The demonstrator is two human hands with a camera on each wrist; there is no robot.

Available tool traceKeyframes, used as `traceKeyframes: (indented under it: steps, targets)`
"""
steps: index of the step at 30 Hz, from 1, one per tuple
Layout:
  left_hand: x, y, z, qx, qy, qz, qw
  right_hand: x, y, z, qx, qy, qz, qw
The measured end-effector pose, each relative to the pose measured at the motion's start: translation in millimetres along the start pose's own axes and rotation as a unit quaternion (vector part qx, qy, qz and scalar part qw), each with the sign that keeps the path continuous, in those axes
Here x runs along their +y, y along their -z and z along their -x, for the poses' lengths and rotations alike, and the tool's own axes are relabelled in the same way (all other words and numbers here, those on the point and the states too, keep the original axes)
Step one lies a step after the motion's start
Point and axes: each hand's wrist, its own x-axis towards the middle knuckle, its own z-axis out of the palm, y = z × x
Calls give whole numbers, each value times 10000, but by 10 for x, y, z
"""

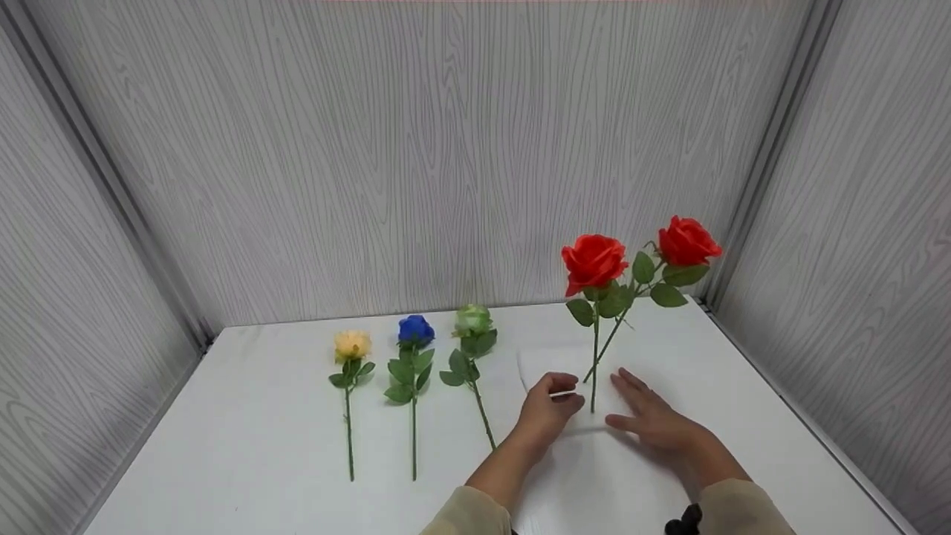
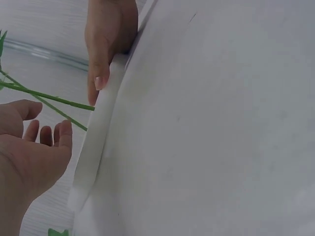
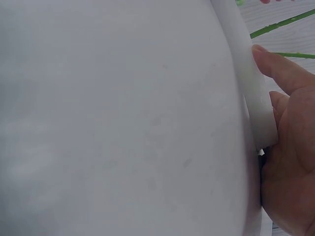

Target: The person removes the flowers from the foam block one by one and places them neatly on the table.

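Two artificial red roses, a nearer one (image 1: 594,261) and one leaning right (image 1: 688,241), stand with their stems crossing and their lower ends at a white slab (image 2: 96,147). My left hand (image 1: 548,410) is just left of the stems, its fingers loosely bent and nothing between them. On the other side, my right hand (image 1: 657,425) has its fingers spread and rests at the slab's edge. In the right wrist view, the right thumb (image 3: 280,66) touches the top of that slab beside a green stem (image 3: 285,23).
Left of the hands, a yellow rose (image 1: 351,345), a blue rose (image 1: 415,331) and a pale green rose (image 1: 473,320) lie in a row on the white table (image 1: 245,446). Grey wood-grain panels (image 1: 446,148) enclose the table at the back and both sides.
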Motion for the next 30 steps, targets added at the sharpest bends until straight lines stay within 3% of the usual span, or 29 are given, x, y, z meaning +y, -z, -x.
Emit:
traceKeyframes:
  steps: [11, 17, 25, 30]
  targets:
    - [-55, -10, -24, -59, 40, -13, 10000, -25, -12, -2, -17, 9, 42, 10000]
    - [-41, -52, -43, -231, -139, 172, 9995, -9, 1, -5, 14, 69, 85, 9999]
    - [-77, -142, -32, -311, -170, -119, 9993, 5, 2, -5, -62, -109, -5, 9999]
    - [-93, -180, -58, -171, -169, -199, 9995, 39, -3, -12, -5, -45, 72, 10000]
